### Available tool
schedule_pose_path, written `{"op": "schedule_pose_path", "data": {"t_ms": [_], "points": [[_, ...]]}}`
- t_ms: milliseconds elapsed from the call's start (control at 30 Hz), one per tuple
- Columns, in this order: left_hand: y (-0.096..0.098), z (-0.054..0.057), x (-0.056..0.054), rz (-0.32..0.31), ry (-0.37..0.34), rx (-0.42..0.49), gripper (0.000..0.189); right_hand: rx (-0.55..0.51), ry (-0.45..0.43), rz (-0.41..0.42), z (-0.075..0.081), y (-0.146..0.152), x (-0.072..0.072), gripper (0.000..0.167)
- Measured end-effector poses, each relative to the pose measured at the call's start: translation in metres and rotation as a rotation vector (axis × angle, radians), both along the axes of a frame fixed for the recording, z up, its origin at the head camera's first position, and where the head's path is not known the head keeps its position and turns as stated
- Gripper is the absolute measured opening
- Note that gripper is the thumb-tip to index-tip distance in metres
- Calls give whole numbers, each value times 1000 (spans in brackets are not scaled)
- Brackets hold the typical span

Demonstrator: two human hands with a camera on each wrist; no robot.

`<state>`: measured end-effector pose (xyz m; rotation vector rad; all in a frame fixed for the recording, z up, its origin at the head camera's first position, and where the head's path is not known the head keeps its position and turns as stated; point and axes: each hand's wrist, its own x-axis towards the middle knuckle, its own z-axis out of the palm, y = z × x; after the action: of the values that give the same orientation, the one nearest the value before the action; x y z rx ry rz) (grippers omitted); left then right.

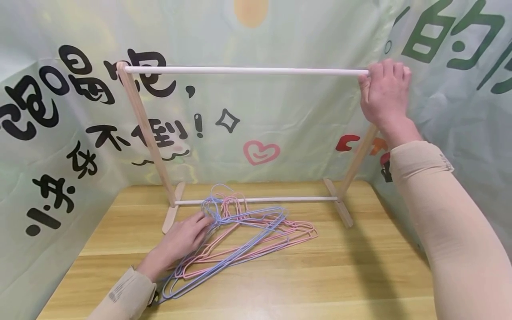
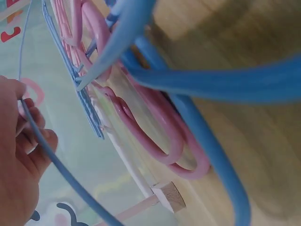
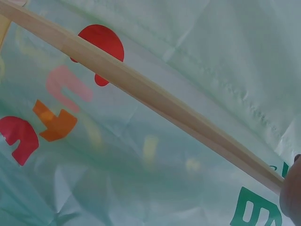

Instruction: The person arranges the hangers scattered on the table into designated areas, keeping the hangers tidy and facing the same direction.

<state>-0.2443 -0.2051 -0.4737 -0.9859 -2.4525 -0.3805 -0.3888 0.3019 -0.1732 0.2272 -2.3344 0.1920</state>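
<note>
A small clothes rack with wooden legs and a white top rail stands on the table. My right hand grips its top right corner, fingers over the end of the rail. In the right wrist view the wooden upright runs up to the edge of that hand. Low on the left, my left hand pinches the wire of a blue hanger between thumb and fingers. Beside it, blue hangers and pink hangers lie in an overlapping pile, hooks toward the rack's lower bar.
The rack's wooden feet rest on the wood-grain table. A pale green printed sheet with black and green lettering hangs behind and at both sides. Some hooks overlap the lower bar in the head view.
</note>
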Motion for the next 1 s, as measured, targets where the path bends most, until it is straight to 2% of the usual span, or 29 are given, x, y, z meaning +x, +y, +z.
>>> {"op": "schedule_pose_path", "data": {"t_ms": [300,500,667,867,1000], "points": [[2,7,6,-94,76,91,21,10,-34,11,1,-2,-3,51],[6,11,8,-151,112,106,21,31,-62,22,6,2,-5,48],[9,14,10,-208,172,107,16,79,-85,29,11,4,-4,47],[18,16,16,-275,258,97,33,83,-83,36,13,6,-5,47],[24,17,21,-330,280,127,33,72,-59,37,11,7,-5,48]]}}
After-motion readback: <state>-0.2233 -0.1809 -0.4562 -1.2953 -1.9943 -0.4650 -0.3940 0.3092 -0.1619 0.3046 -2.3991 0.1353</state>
